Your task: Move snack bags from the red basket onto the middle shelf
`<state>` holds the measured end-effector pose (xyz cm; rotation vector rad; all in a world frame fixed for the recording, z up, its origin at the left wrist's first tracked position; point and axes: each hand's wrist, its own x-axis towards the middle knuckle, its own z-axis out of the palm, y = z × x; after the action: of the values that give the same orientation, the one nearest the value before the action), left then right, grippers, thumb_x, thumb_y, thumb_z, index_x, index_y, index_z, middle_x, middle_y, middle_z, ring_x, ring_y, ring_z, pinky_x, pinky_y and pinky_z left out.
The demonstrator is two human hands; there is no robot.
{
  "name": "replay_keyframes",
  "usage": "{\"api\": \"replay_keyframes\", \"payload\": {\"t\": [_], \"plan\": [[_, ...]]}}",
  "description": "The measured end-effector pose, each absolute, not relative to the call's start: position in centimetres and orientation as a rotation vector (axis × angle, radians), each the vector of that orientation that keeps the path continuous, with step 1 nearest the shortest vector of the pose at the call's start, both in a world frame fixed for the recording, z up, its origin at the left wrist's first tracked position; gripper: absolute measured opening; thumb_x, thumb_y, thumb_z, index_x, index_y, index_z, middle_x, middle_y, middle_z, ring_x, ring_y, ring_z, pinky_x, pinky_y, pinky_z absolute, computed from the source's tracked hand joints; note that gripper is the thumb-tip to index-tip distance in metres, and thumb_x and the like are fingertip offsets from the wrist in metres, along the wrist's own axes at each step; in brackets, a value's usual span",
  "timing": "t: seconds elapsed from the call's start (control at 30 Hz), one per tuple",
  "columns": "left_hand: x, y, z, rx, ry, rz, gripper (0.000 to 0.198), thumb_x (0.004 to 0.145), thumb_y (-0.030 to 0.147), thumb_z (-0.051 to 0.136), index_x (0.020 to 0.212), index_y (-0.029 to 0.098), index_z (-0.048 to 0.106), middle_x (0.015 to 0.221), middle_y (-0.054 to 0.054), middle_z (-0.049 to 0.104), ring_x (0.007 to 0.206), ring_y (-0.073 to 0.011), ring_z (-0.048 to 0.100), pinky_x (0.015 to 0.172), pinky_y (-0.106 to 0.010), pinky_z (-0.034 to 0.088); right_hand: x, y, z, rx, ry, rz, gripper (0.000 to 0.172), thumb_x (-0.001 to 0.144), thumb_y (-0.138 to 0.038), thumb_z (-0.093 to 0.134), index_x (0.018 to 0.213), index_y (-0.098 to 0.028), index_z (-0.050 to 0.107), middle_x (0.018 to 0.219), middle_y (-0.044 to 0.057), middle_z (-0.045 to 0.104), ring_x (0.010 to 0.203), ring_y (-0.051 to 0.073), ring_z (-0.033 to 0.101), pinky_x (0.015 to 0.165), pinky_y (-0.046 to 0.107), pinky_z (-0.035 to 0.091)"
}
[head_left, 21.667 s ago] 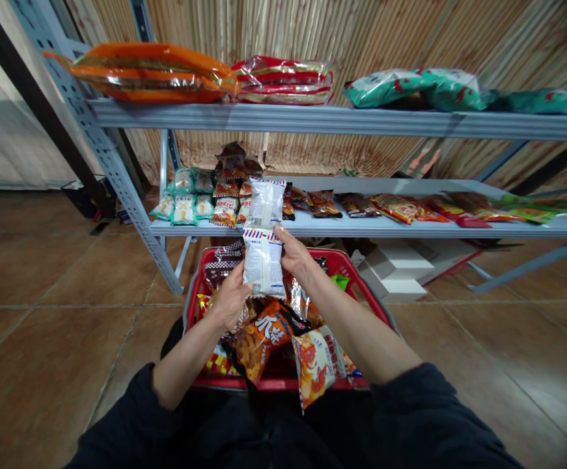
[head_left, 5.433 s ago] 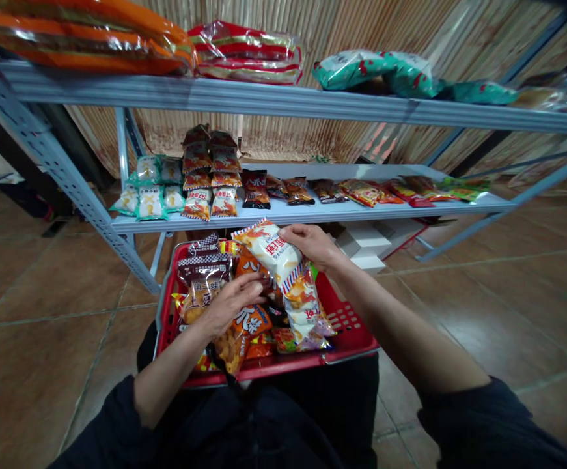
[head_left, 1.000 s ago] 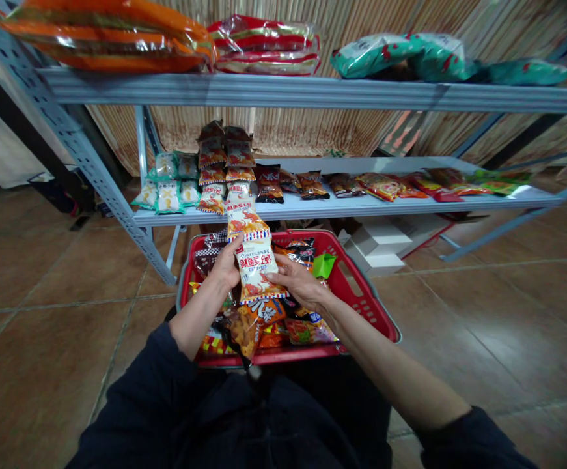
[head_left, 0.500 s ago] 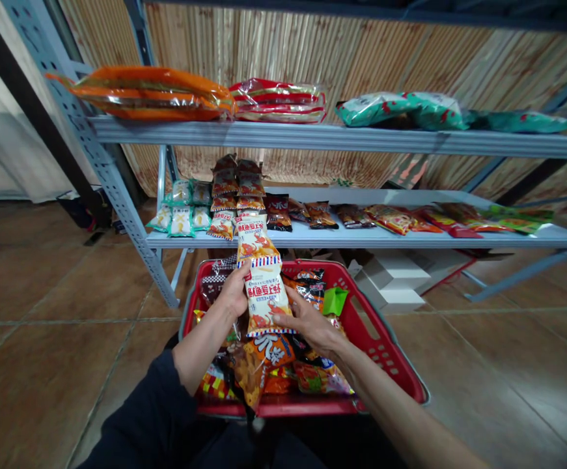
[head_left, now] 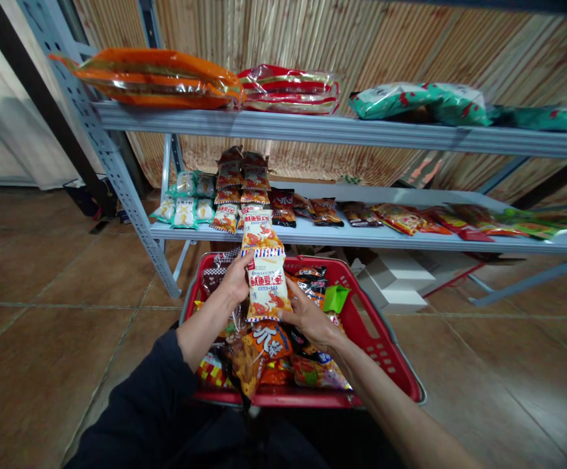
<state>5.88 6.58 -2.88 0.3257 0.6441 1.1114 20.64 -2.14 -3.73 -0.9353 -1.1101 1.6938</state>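
Two joined white-and-orange snack packets [head_left: 268, 283] hang in a strip between my hands, above a red shopping basket [head_left: 403, 365]. My left hand [head_left: 237, 280] grips the strip at its left edge, near the striped seam. On the right side, my right hand [head_left: 310, 316] pinches the lower packet, thumb on its front. The strip's upper packet [head_left: 260, 228] reaches the front edge of the lower shelf, before a stack of like packets [head_left: 228, 179]. Under my hands the basket holds many snack bags, among them an orange-and-black bag [head_left: 266, 342].
On the lower shelf [head_left: 361, 236], small green-and-white packets [head_left: 184, 212] lie left and assorted snack bags [head_left: 395, 217] right. The upper shelf [head_left: 303, 127] bears an orange bag [head_left: 156, 78], a red-striped bag [head_left: 290, 91] and teal bags [head_left: 424, 101]. White boxes [head_left: 395, 280] stand beneath.
Both hands and the strip of packets stay nearly where they were, the lower packet a little higher in view. The camera has shifted slightly, so the shelves appear moved.
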Motion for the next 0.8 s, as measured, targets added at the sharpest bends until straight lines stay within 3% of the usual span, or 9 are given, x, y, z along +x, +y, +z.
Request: {"api": "replay_keyframes", "payload": {"t": [0.2, 0.43, 0.53, 0.67, 0.8], "plan": [[6.0, 6.7, -3.3, 0.46, 0.623, 1.139, 0.035, 0.068, 0.018, 0.066, 0.102, 0.015, 0.058, 0.085, -0.008, 0.069, 0.08, -0.0238, 0.065, 0.079, -0.041, 0.049, 20.4, -2.2, -3.2, -0.931, -1.041, 1.683, 0.081, 0.06, -0.017, 0.073, 0.13, -0.03, 0.035, 0.123, 0.003, 0.054, 0.107, 0.02, 0.054, 0.094, 0.038, 0.041], [5.8, 6.9, -3.5, 0.529, 0.546, 1.18, 0.044, 0.065, 0.013, 0.066, 0.108, 0.02, 0.056, 0.09, -0.005, 0.069, 0.084, -0.0231, 0.064, 0.082, -0.04, 0.048, 20.5, -2.4, -4.2, -1.128, -0.985, 1.708, 0.058, 0.058, -0.022, 0.076, 0.11, -0.022, 0.051, 0.107, 0.007, 0.063, 0.084, 0.019, 0.063, 0.079, 0.035, 0.048], [5.8, 7.1, -3.4, 0.532, 0.535, 1.183, 0.048, 0.063, 0.01, 0.067, 0.109, 0.021, 0.056, 0.09, -0.005, 0.069, 0.084, -0.0225, 0.064, 0.083, -0.04, 0.048, 20.6, -2.5, -4.5, -1.128, -1.0, 1.697, 0.057, 0.056, -0.023, 0.077, 0.108, -0.021, 0.053, 0.103, 0.007, 0.065, 0.08, 0.019, 0.063, 0.078, 0.036, 0.047], [6.2, 7.3, -3.3, 0.463, 0.613, 1.222, 0.044, 0.065, 0.011, 0.066, 0.108, 0.019, 0.056, 0.086, -0.005, 0.069, 0.08, -0.0209, 0.065, 0.08, -0.039, 0.049, 20.7, -2.6, -4.6, -1.119, -1.014, 1.691, 0.059, 0.057, -0.023, 0.076, 0.111, -0.022, 0.052, 0.1, 0.006, 0.066, 0.08, 0.019, 0.063, 0.08, 0.038, 0.046], [6.3, 7.0, -3.2, 0.462, 0.653, 1.229, 0.041, 0.066, 0.013, 0.067, 0.106, 0.018, 0.056, 0.083, -0.005, 0.069, 0.078, -0.0205, 0.065, 0.079, -0.038, 0.049, 20.9, -2.7, -4.0, -1.092, -1.088, 1.728, 0.051, 0.063, -0.026, 0.073, 0.11, -0.021, 0.055, 0.105, 0.006, 0.065, 0.088, 0.02, 0.062, 0.088, 0.039, 0.043]]}}
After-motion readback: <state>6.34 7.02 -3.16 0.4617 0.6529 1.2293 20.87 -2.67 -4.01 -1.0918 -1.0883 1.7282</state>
